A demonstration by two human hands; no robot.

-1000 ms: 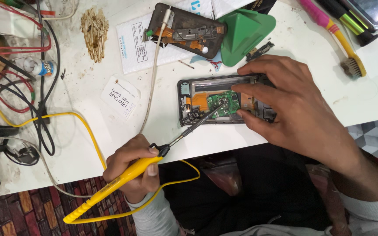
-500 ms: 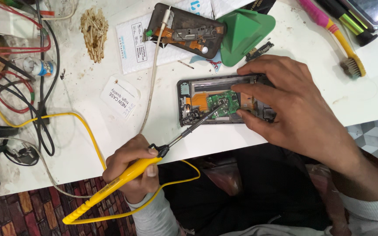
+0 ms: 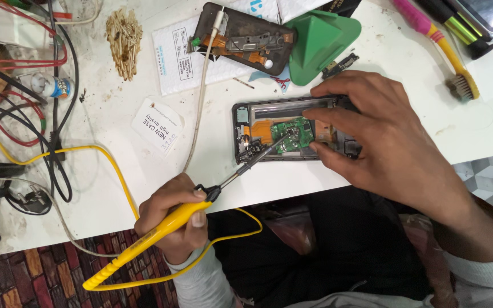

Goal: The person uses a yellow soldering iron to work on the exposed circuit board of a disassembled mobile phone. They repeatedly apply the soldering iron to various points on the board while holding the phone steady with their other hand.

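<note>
While the opened phone (image 3: 292,132) lies flat on the white table (image 3: 115,188), everything below is placed from it.
Left hand: the left hand (image 3: 169,219), below and to the left of the phone at the table's edge, is closed around the yellow soldering iron (image 3: 161,236).
Iron tip: it rests on or just at the green circuit board (image 3: 293,136) inside the phone.
Right hand: the right hand (image 3: 378,145) lies over the phone's right half, its fingers spread, pressing on board and frame.
Risk: the fingertips sit just beside the hot tip, so a slip could burn them; too long a touch could scorch the board.
Yellow cable: the cable (image 3: 87,154) loops left of the phone and could tug the iron.
Change: against the earlier frames, hands, iron and phone hold the same places.
</note>
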